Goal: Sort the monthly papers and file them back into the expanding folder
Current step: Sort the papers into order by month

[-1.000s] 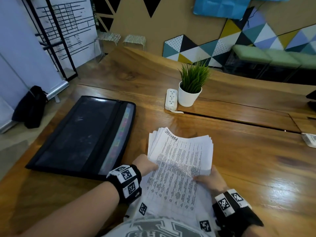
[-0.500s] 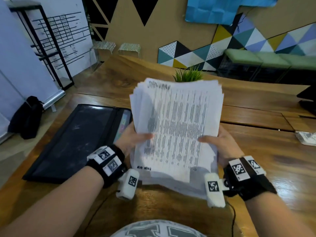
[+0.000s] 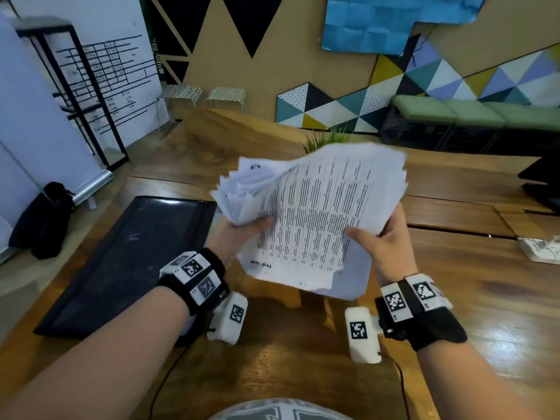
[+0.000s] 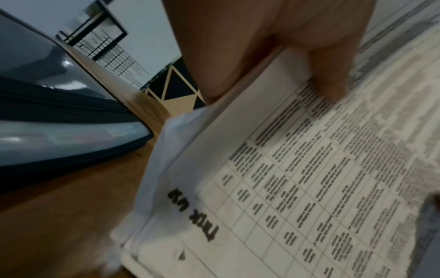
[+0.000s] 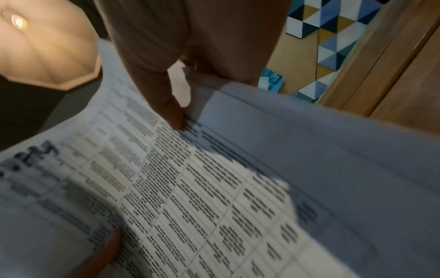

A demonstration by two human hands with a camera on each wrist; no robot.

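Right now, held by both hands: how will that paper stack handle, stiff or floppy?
Likely floppy: the paper stack curves between the left hand and right hand. Probably prone to slipping apart, since sheet edges are fanned and misaligned at the top left.

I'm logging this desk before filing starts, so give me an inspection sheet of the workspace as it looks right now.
Surface: glossy wooden table, seams between its slabs.
Job's things: stack of papers held above the table, top sheet bowed; black expanding folder lying flat at left, not visibly open.
Clutter: potted plant mostly hidden behind the papers; small white object at the right edge.
Hands: left hand and right hand each grip a side of the papers.
Cables: thin black cable from the right wrist camera.
Surroundings: triangle-patterned wall, green benches, black bag on the floor.
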